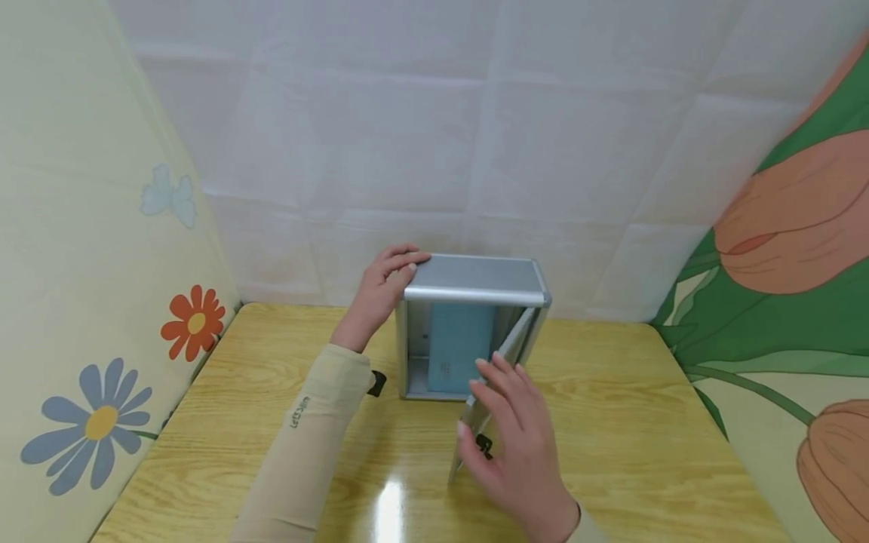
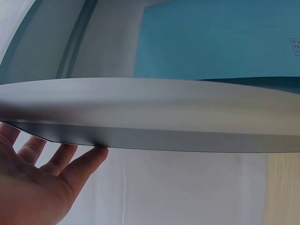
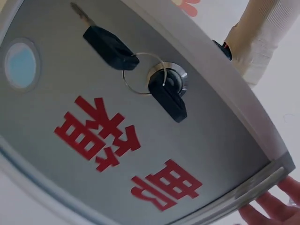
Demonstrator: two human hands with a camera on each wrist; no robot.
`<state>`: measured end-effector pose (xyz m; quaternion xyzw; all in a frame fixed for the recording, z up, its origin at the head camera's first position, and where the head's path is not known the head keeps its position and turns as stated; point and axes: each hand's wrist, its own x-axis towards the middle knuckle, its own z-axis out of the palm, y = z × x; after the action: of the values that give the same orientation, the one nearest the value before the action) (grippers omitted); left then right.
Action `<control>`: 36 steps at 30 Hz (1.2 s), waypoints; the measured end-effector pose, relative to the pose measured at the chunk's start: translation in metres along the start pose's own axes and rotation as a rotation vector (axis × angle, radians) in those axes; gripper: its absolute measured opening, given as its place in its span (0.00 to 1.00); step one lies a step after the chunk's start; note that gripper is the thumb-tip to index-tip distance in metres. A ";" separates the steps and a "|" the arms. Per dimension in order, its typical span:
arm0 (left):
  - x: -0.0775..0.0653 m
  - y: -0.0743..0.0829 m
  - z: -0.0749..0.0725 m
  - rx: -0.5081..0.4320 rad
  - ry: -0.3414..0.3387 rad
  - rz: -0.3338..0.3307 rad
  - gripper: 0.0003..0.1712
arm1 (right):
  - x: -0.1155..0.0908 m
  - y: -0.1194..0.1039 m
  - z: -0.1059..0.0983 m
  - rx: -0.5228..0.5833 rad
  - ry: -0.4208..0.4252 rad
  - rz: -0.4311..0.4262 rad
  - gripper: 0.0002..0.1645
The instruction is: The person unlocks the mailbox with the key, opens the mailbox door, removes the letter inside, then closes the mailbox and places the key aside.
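A silver metal box [image 1: 475, 280] stands on the table; its lettered door [image 3: 108, 154] swings out toward the front right in the head view. Inside leans a flat light-blue item [image 1: 460, 343] with small print, perhaps a folder or booklet. My left hand [image 1: 380, 290] rests on the box's top left corner, fingertips [image 2: 96, 157] against the top panel. My right hand [image 1: 512, 422] is at the door's free edge, fingers loosely bent; whether they press it is unclear. A black-headed key [image 3: 168, 96] sits in the lock, with a second key [image 3: 110, 47] on its ring.
The box stands near the back of a wood-grain table [image 1: 611, 422]. Behind hangs a creased white cloth [image 1: 380, 136]. Flower-printed panels rise on both sides. A small black object [image 1: 376, 383] shows beside my left sleeve.
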<state>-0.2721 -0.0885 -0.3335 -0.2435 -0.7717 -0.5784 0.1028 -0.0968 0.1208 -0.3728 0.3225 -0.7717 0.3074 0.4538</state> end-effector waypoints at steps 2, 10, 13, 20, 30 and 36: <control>0.000 0.000 0.000 0.003 0.001 -0.004 0.19 | -0.003 0.001 -0.006 0.022 0.025 -0.018 0.22; -0.001 0.005 -0.001 0.008 0.000 -0.009 0.19 | -0.003 0.005 -0.032 0.083 0.166 -0.080 0.20; -0.002 0.014 -0.001 -0.002 -0.005 -0.013 0.19 | -0.004 0.006 -0.039 0.124 0.211 -0.081 0.20; -0.008 0.031 -0.003 -0.015 -0.013 -0.027 0.19 | -0.013 0.015 -0.053 0.216 0.267 0.030 0.16; -0.001 0.003 -0.001 -0.002 0.000 -0.014 0.19 | -0.031 0.037 -0.070 0.231 0.335 0.239 0.04; -0.002 0.003 -0.001 -0.005 0.000 -0.008 0.19 | -0.033 0.049 -0.079 0.228 0.373 0.336 0.06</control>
<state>-0.2690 -0.0894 -0.3310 -0.2406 -0.7712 -0.5809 0.0996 -0.0829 0.2186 -0.3793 0.1767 -0.6779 0.5175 0.4913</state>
